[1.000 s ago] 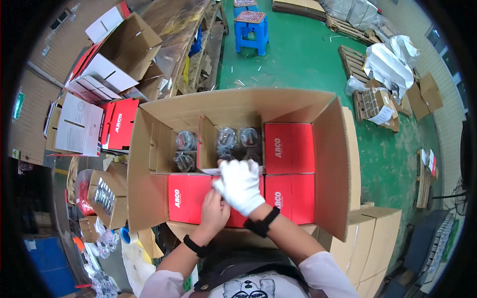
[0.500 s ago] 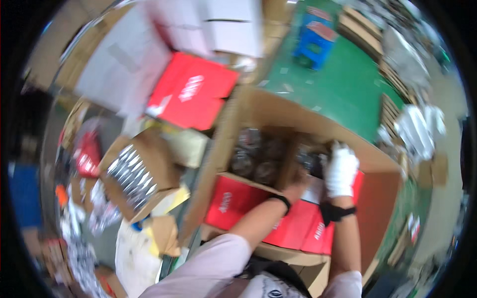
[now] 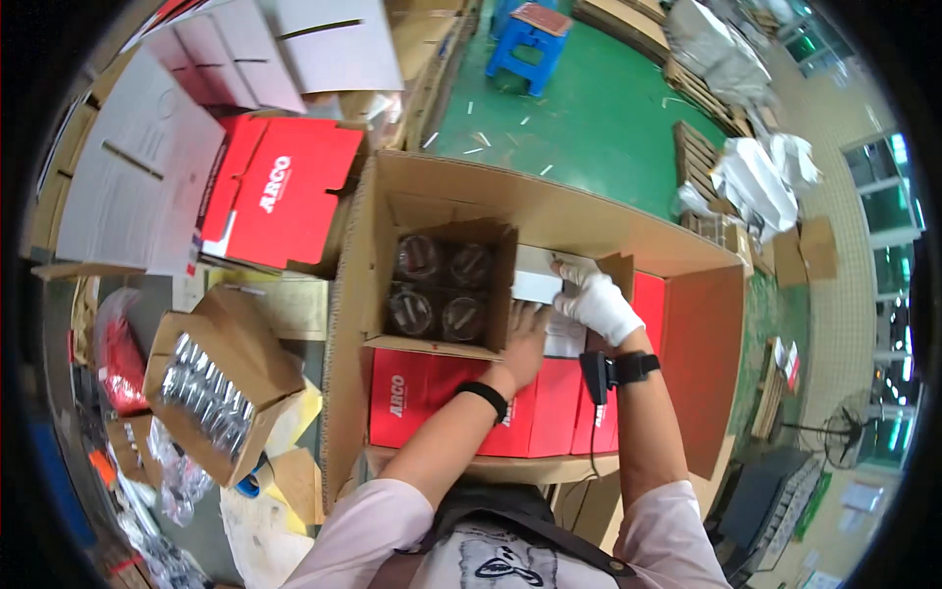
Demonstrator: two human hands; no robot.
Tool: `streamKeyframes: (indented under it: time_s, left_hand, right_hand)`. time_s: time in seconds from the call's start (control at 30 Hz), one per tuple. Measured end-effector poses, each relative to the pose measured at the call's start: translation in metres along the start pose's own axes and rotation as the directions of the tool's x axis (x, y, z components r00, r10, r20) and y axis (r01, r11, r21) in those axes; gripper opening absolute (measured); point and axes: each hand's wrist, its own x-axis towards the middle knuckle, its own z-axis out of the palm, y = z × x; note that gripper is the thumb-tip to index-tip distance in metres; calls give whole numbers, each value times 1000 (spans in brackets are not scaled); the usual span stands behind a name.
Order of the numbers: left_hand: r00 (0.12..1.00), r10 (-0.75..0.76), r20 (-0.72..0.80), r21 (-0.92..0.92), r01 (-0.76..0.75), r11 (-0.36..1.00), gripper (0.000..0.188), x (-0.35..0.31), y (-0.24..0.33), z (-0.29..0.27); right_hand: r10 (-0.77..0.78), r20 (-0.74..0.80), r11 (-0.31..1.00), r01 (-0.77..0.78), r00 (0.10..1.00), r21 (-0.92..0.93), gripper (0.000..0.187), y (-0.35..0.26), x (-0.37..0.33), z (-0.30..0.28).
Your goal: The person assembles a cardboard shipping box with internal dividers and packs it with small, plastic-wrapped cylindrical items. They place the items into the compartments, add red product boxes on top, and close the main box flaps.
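A large brown carton (image 3: 343, 393) stands before me with red boxes (image 3: 432, 402) inside it. In its left part, an open box (image 3: 500, 285) holds several clear glasses (image 3: 463, 319) between dividers. My bare left hand (image 3: 525, 348), with a black wristband, lies with fingers stretched out against a white box flap (image 3: 538, 277), right of the glasses. My right hand (image 3: 601, 306), in a white glove with bare fingertips, closes its fingers at the right end of that flap. A black strapped device (image 3: 618, 371) sits on the right wrist.
Left of the carton, a tilted brown box (image 3: 255, 344) holds rows of shiny clear pieces. A red box (image 3: 294, 187) and white cartons (image 3: 137, 167) stand behind it. A blue stool (image 3: 530, 49) stands on the green floor. Pallets (image 3: 702, 167) and plastic bags (image 3: 756, 187) lie far right.
The view has swung to the right and sharpened. My right hand has moved left, closer to my left hand. A white flap now covers where dark, glassy things showed between my hands.
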Motion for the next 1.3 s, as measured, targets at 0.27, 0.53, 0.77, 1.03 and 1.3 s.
streamKeyframes:
  time_s: [0.27, 0.53, 0.77, 1.03, 1.3]
  left_hand:
    - [994, 64, 84, 37, -67, 997, 67, 7, 31, -22]
    - [980, -76, 183, -108, 97, 989, 56, 18, 25, -25]
    - [467, -597, 652, -632, 770, -88, 69, 59, 91, -40]
    - [970, -234, 68, -681, 216, 700, 34, -18, 72, -76]
    - [946, -180, 269, -800, 323, 506, 27, -39, 96, -153]
  right_hand:
    - [-3, -358, 924, -134, 934, -359, 20, 47, -24, 71]
    - [597, -118, 671, -414, 793, 615, 52, 23, -84, -14]
    - [553, -195, 682, -305, 810, 665, 91, 29, -35, 51]
    - [454, -479, 759, -608, 751, -234, 73, 13, -10, 97]
    - [315, -167, 915, -252, 934, 316, 81, -39, 3, 73]
